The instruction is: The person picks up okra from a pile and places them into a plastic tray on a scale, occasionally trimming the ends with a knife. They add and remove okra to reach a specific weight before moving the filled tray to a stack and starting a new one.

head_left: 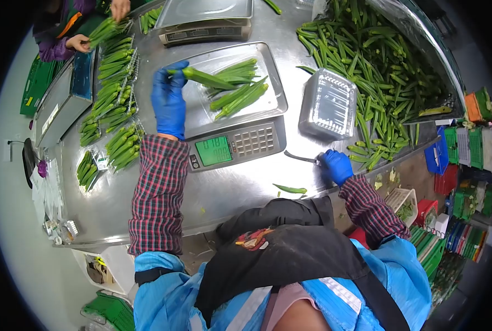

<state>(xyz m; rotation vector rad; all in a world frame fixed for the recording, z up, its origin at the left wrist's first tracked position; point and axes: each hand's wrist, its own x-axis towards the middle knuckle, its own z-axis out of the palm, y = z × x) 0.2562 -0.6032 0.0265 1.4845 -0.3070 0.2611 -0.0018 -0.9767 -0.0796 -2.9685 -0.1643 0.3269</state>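
My left hand (169, 102), in a blue glove, is closed on an okra pod (202, 78) by its stem end, above the steel pan of a digital scale (263, 138). Several more okra pods (239, 98) lie together on that pan, beneath and beside the held one. My right hand (336, 167), gloved too, has its fingers curled low at the table's front edge. A thin dark curved strip (301, 159) runs up to its fingertips; whether they grip it I cannot make out. Just above stands a stack of clear plastic trays (330, 105).
A big heap of loose okra (367, 71) spills from a lined crate on the right. Filled okra packs (116, 83) line the left, where another person's hands (78, 43) hold okra. A second scale (204, 30) stands behind; one loose pod (290, 189) lies in front.
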